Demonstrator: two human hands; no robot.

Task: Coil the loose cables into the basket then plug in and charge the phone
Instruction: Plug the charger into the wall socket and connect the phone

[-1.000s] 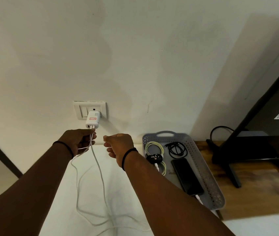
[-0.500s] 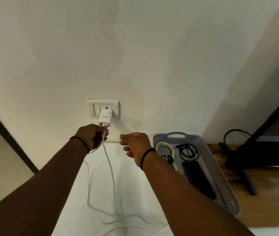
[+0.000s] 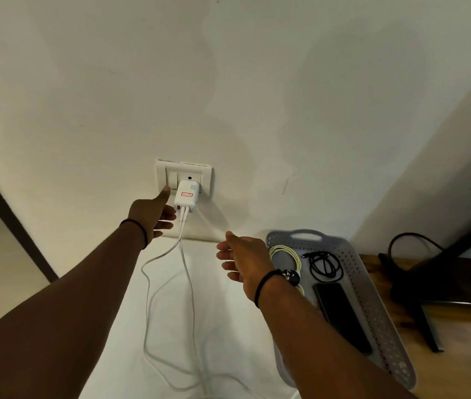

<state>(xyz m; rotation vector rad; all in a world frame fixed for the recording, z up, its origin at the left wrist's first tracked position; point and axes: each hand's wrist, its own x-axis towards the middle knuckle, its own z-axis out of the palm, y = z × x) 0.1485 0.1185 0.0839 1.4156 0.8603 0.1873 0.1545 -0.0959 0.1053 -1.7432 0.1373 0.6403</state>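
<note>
Up against the wall, the left hand [image 3: 153, 216] reaches with straight fingers, its thumb touching the switch plate [image 3: 184, 175] just left of the plugged-in white charger [image 3: 186, 198]. The right hand [image 3: 243, 259] hovers released, grasping nothing. Two white cables [image 3: 188, 280] hang from the charger. Right of the charger, the grey basket [image 3: 372, 286] holds coiled cables [image 3: 325, 264] and the dark phone [image 3: 342, 318].
</note>
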